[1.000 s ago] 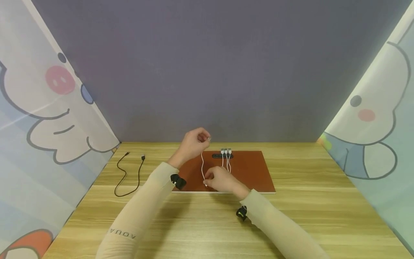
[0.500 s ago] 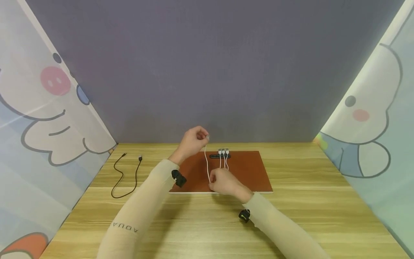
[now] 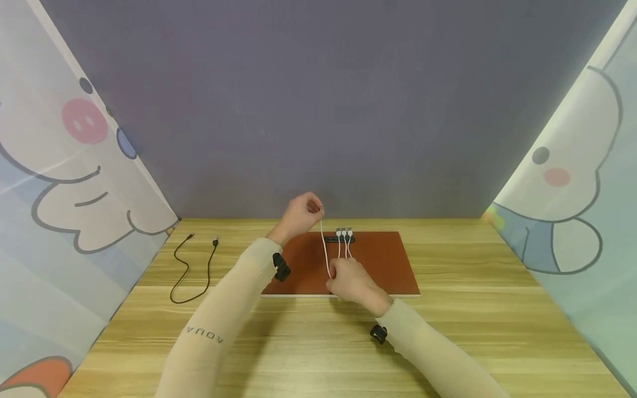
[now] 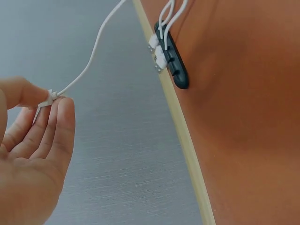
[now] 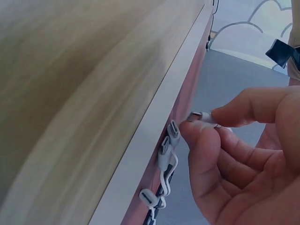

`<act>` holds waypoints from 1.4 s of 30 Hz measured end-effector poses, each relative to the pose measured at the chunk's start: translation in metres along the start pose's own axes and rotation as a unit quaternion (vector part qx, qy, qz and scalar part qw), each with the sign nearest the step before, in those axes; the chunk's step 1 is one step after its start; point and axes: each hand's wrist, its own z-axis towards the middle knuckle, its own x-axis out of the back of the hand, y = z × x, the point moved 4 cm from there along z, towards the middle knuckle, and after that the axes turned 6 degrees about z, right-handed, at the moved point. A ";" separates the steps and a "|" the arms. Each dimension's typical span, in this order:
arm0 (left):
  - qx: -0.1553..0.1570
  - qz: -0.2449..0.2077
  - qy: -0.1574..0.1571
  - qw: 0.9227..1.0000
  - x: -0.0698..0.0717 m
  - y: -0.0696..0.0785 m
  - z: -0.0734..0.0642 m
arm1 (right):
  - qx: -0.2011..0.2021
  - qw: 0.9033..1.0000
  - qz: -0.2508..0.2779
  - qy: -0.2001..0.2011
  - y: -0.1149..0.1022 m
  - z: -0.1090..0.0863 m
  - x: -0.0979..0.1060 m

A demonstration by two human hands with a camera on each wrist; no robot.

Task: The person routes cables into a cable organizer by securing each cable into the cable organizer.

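My left hand (image 3: 301, 214) pinches the large USB plug (image 4: 48, 98) of a white charging cable (image 3: 325, 246) between thumb and fingers, raised beyond the brown board's back edge. Over the front of the board, my right hand (image 3: 350, 280) pinches the cable's small metal-tipped plug (image 5: 200, 116). The cable runs nearly straight between both hands. A black cable clip (image 4: 180, 75) sits along the board's back edge, with slots free at its near end in the left wrist view. Three other white cables (image 3: 344, 243) sit in the clip; their small plugs (image 5: 164, 152) are beside my right hand.
The brown board (image 3: 383, 265) lies on a wood-grain table (image 3: 478, 309). On the left of the table is a curved black USB cable (image 3: 186, 271). A grey panel (image 3: 338, 110) stands behind, with cartoon-printed panels (image 3: 572, 182) at both sides.
Both hands have shifted slightly to the right relative to the board, and the white cable has straightened between them. The grip of each hand stays the same. The head view has shifted slightly.
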 end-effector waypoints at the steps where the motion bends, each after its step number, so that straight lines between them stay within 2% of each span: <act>1: 0.001 0.001 -0.001 1.000 -0.001 -0.001 0.001 | -0.004 1.000 0.001 -0.001 0.001 0.000 0.000; 7: 0.000 0.001 -0.012 1.000 -0.004 -0.001 0.008 | -0.016 1.000 -0.003 0.003 0.003 -0.003 0.001; 11: -0.011 0.011 -0.030 0.999 -0.008 0.001 0.013 | -0.018 0.999 -0.034 0.016 0.004 -0.003 0.000; 14: -0.003 0.010 -0.043 0.999 -0.012 0.000 0.016 | -0.020 0.998 -0.054 0.022 0.002 -0.001 -0.002; 18: 0.013 0.014 -0.048 0.999 -0.019 -0.004 0.019 | -0.022 0.998 -0.053 0.020 -0.002 0.001 -0.006; 23: 0.009 0.030 -0.050 0.998 -0.033 -0.009 0.024 | -0.027 0.999 -0.044 0.015 -0.004 0.002 -0.011; 28: 0.004 0.042 -0.049 0.998 -0.044 -0.011 0.027 | -0.047 0.997 -0.056 0.015 -0.005 0.002 -0.012; 35: 0.031 0.060 -0.053 0.996 -0.061 -0.017 0.030 | -0.047 0.994 -0.097 0.026 -0.004 0.003 -0.014; 42: 0.062 0.058 -0.050 0.995 -0.067 -0.026 0.029 | -0.031 0.994 -0.105 0.017 -0.007 0.006 -0.016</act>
